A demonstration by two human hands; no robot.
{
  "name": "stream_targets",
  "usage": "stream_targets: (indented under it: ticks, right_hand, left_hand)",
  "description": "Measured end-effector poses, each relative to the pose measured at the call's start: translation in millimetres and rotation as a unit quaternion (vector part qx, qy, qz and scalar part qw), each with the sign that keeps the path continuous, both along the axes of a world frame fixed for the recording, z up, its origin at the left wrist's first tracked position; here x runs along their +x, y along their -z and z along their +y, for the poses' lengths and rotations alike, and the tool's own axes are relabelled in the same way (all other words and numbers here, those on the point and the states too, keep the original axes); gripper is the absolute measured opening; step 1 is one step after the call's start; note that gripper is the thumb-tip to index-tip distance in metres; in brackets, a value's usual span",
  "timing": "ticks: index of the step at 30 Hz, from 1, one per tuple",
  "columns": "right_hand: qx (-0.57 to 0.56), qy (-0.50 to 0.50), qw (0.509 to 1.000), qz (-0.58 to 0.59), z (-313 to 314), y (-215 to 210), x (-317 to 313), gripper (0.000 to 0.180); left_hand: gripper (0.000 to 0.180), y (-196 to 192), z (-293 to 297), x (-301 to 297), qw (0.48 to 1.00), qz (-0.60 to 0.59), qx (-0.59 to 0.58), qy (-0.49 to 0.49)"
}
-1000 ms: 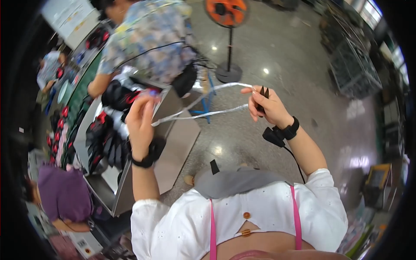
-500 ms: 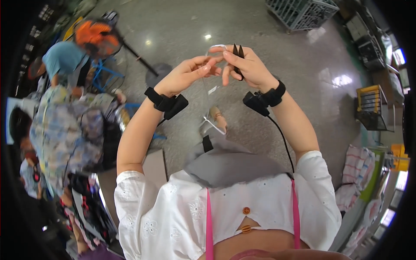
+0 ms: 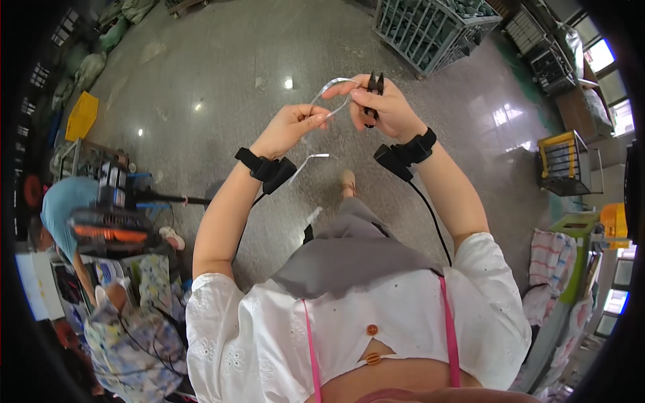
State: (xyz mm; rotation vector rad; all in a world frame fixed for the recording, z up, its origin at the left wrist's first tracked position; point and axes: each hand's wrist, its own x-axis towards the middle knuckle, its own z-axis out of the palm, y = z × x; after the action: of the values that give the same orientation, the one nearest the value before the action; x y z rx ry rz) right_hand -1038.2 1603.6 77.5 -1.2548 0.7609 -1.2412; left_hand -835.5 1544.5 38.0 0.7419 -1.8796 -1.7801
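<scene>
In front of me, at chest height, a thin whitish strip (image 3: 329,85) loops between my two hands, and its loose tail hangs below my left hand. My left hand (image 3: 285,129) is closed, with thumb and fingertips pinching the strip. My right hand (image 3: 395,111) is curled around small black snips (image 3: 371,84), their two pointed tips facing away from me and slightly apart. The fingertips of that hand also touch the far end of the strip. The snips' lower part is partly covered by the fingers. Each wrist wears a black strap with a small box.
A wire cage (image 3: 430,37) filled with dark pieces stands at the far right. Nearer on the right is a yellow-topped crate (image 3: 561,158). To the left stand a fan (image 3: 111,232) and two people, one in a blue top (image 3: 70,201). My foot (image 3: 348,180) shows on the floor.
My view has shifted, with the people and fan now lower at left and the cage nearer. My hands have moved slightly apart, and the strip now bows in a wider loop between them.
</scene>
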Motion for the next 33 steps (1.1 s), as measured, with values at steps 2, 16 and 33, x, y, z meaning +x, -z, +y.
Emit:
stream_targets:
  ticks: [2, 16, 33]
  right_hand:
    - [-0.007, -0.021, 1.000, -0.006, -54, 6, -12, 0.027]
    - [0.009, -0.204, 0.979, -0.020, -453, -5, 70, 0.017]
    - [-0.292, -0.165, 0.937, 0.099, -817, 18, 379, 0.007]
  left_hand:
    - [0.020, 6, -48, -10, 0.999, -0.025, -0.010, -0.016]
    - [0.021, 22, -353, 65, 0.982, 0.005, 0.005, -0.186]
    - [0.024, 43, -649, 362, 0.923, 0.056, 0.029, -0.381]
